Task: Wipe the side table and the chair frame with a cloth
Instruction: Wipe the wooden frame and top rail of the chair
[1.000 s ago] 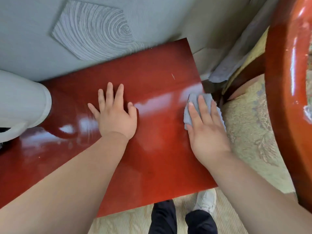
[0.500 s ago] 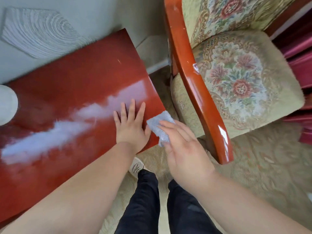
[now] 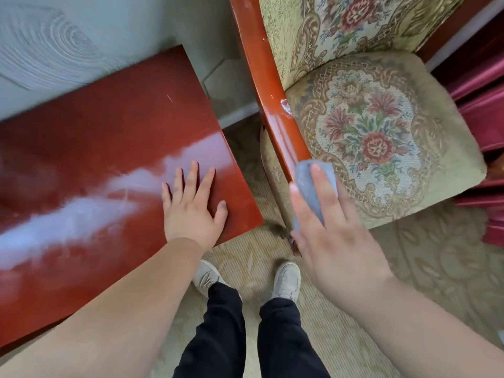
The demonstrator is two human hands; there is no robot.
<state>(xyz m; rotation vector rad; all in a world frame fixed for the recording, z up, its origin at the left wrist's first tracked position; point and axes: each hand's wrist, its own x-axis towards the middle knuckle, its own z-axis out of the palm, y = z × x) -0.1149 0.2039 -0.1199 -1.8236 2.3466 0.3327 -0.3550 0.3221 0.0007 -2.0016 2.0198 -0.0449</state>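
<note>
A glossy red side table (image 3: pixel 103 148) fills the left of the view. My left hand (image 3: pixel 192 207) lies flat on its near right corner, fingers spread, holding nothing. To the right stands a chair with a red-brown wooden armrest (image 3: pixel 268 83) and a floral cushion (image 3: pixel 381 132). My right hand (image 3: pixel 335 236) presses a folded blue-grey cloth (image 3: pixel 313 184) against the front end of that armrest, fingers lying over the cloth. The armrest's tip is hidden under the cloth and hand.
A grey textured wall (image 3: pixel 81 36) runs behind the table. Patterned beige carpet (image 3: pixel 436 263) covers the floor, with my legs and white shoes (image 3: pixel 286 279) between table and chair. Dark red furniture (image 3: pixel 485 105) stands at the right edge.
My right hand carried the cloth off the table's right edge and onto the chair's armrest. My left hand slid toward the table's near right corner. The view swung right, bringing the chair in.
</note>
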